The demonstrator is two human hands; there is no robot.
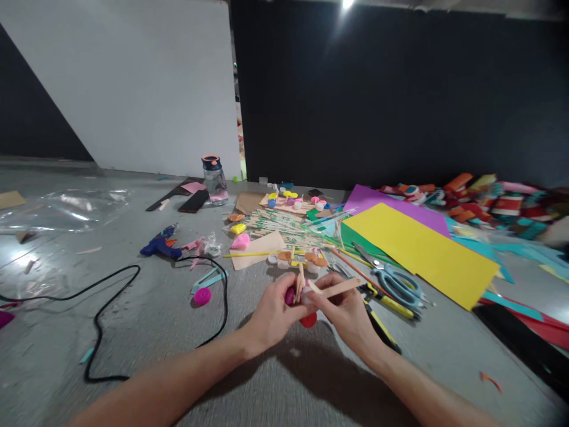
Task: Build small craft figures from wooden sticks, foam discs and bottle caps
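My left hand is closed around a small craft piece that shows magenta clay and short upright wooden pieces. Close against it, my right hand grips a flat wooden craft stick that points out to the right. Something pale sits between the fingertips of both hands, partly hidden. Below the fingers a red round piece shows; whether it is attached to the craft piece I cannot tell. Just beyond the hands lie small tubs of orange-brown clay.
Blue-handled scissors and yellow-black pliers lie right of my hands. Yellow card and wrapped sticks lie beyond. At left are a blue glue gun, its looping black cord, a magenta disc and a water bottle.
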